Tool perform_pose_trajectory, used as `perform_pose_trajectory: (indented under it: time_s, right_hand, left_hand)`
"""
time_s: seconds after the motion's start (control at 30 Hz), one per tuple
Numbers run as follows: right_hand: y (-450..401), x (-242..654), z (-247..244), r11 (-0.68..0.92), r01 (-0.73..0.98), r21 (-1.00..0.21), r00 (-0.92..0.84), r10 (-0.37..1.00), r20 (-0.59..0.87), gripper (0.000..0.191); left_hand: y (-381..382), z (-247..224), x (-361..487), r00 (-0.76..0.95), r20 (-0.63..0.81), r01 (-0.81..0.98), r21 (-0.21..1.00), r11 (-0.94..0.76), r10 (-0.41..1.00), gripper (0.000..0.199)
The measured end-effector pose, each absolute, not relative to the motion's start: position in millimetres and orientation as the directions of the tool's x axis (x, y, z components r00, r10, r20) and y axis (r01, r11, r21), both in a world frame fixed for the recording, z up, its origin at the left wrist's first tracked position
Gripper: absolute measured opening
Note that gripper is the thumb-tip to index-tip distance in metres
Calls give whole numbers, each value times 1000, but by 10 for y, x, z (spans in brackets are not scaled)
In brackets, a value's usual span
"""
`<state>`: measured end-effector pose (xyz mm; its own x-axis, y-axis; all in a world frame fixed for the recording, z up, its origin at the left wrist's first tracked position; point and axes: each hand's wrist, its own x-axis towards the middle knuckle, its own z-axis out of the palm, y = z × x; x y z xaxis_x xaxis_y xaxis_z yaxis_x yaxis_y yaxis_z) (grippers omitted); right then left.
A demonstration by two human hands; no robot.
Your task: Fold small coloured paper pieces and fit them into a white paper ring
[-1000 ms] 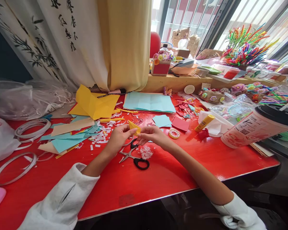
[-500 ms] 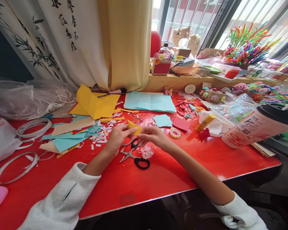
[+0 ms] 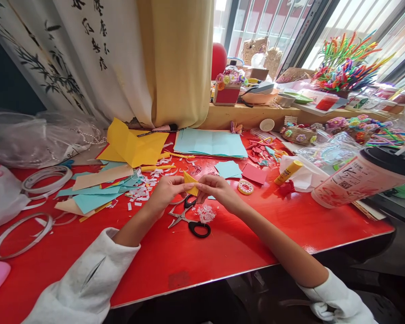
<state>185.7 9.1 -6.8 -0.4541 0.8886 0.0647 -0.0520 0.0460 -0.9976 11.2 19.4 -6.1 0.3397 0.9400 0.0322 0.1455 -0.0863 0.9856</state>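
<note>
A small folded piece of yellow paper (image 3: 189,180) is pinched between my two hands, above the red table. My left hand (image 3: 165,193) grips its left side with thumb and fingers. On the right, my right hand (image 3: 218,191) pinches the paper's lower right edge. Just below the hands lies a pair of scissors (image 3: 185,218) with black handles, its blades apart. Beside the scissors sits a little heap of white shreds (image 3: 206,213).
Yellow sheets (image 3: 135,144) and light blue sheets (image 3: 209,143) lie at the back. Left are paper offcuts (image 3: 97,191) and tape rolls (image 3: 47,180). A small tape roll (image 3: 245,187), red squares (image 3: 254,173), a glue stick (image 3: 288,173) and a large cup (image 3: 361,180) stand or lie rightward.
My right hand's fingers have closed in on the yellow paper's edge, and the paper has turned slightly, its tip pointing more upward. The scissors and other things stay put.
</note>
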Motion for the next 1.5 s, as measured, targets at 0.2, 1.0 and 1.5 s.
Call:
perform_pose_trajectory:
  time_s: [0.2, 1.0, 1.5]
  right_hand:
    - [123, 1890, -64, 8, -23, -1000, -441, 897, 17, 26]
    - [173, 1957, -20, -149, -99, -984, -414, 905, -95, 21]
    - [108, 1912, -42, -60, -217, -974, -314, 949, 11, 3]
  left_hand:
    - [200, -62, 131, 325, 25, 155, 985, -79, 945, 28]
    - [186, 0, 113, 334, -116, -78, 986, 149, 936, 28]
    - [162, -3, 117, 389, -84, -172, 972, 162, 917, 21]
